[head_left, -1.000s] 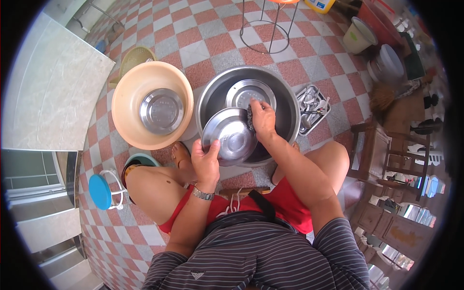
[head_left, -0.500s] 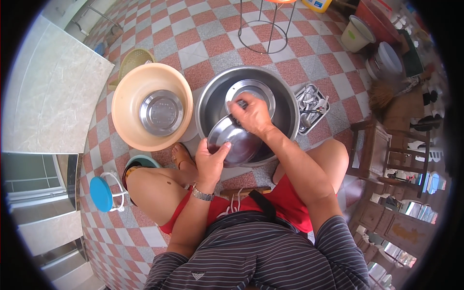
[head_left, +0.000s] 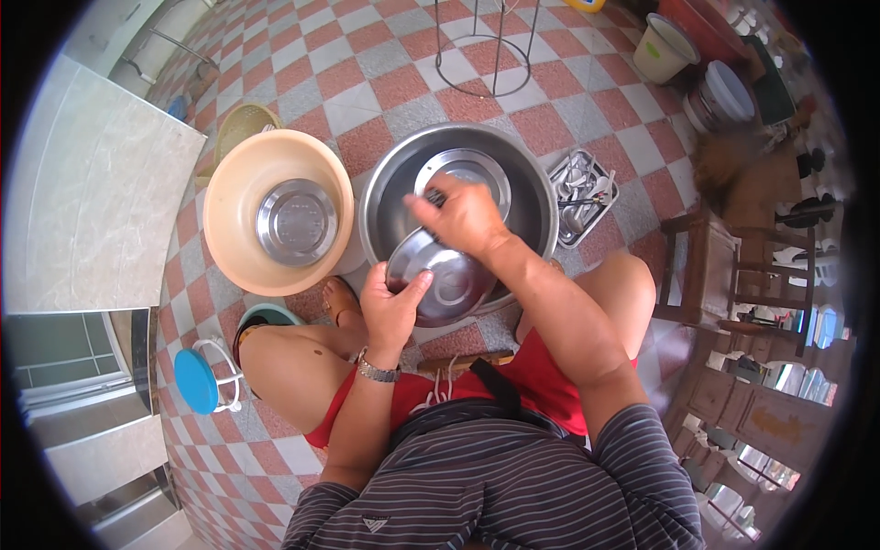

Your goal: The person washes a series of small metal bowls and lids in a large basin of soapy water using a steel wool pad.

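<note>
Over steel basin [head_left: 532, 197]: left hand [head_left: 392, 307] fingers grasp tilted steel plate [head_left: 445, 280]; right hand [head_left: 466, 215] clenched on it.

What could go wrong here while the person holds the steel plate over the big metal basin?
The left hand grips the steel plate only at its rim, tilted over the metal basin, so it may slip and bang onto the second plate lying inside. The right hand presses on the plate, which could push it loose. The bare foot sits close to the basin and might get hit or splashed.

No packages, labels, signs or screens can be made out.
</note>
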Demonstrator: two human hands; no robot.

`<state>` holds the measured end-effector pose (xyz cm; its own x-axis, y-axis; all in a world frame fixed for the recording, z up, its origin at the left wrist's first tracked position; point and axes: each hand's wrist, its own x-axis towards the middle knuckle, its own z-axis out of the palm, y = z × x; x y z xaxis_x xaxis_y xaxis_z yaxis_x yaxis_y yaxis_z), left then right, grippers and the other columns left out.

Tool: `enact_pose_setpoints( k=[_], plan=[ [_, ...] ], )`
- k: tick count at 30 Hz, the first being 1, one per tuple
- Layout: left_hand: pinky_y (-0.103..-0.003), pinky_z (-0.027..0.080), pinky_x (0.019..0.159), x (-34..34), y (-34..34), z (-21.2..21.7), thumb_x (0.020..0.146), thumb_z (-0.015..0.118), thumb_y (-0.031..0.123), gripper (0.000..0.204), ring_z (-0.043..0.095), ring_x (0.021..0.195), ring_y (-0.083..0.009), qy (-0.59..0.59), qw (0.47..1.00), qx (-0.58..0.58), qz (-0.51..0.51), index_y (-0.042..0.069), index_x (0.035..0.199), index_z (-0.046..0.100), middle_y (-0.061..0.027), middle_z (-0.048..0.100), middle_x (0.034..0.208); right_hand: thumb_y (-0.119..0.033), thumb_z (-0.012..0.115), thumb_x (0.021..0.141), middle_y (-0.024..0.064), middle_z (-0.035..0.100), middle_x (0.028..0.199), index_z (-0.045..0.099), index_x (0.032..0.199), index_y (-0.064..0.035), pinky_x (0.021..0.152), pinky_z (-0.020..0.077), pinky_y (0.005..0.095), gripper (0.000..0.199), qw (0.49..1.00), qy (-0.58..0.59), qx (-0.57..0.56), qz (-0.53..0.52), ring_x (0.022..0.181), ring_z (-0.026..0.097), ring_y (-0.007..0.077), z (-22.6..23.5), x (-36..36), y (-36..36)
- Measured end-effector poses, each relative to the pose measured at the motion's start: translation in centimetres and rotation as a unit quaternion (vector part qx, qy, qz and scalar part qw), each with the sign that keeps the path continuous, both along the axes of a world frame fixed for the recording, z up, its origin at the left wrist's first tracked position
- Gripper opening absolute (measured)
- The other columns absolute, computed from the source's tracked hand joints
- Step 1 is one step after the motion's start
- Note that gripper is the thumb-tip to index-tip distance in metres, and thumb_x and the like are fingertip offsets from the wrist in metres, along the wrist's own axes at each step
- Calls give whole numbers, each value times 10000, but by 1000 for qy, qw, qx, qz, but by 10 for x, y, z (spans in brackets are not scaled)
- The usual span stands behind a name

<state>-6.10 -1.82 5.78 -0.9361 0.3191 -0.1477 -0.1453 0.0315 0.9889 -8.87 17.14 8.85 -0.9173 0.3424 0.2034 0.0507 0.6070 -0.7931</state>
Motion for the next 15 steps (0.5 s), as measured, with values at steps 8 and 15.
enact_pose_setpoints(
  k=[8, 15],
  plan=[
    [-260, 528, 755, -5, -7, -3, 905, 721, 12, 135, 628, 825, -100, -50, 986, 98, 124, 18, 994, 620, -48, 688, 960, -382, 707, 886, 171, 702, 783, 719, 972, 30, 729, 518, 341, 422, 955, -43, -260, -138, 739, 667, 241, -48, -1, 13],
    [-253, 527, 810, -10, -9, -12, 925, 715, 27, 191, 635, 896, -114, -69, 965, 161, 197, 14, 1077, 600, -72, 678, 1005, -388, 703, 887, 154, 689, 869, 681, 1006, 128, 757, 494, 326, 530, 841, -49, -483, -241, 825, 626, 198, -80, 5, 1]
  ],
)
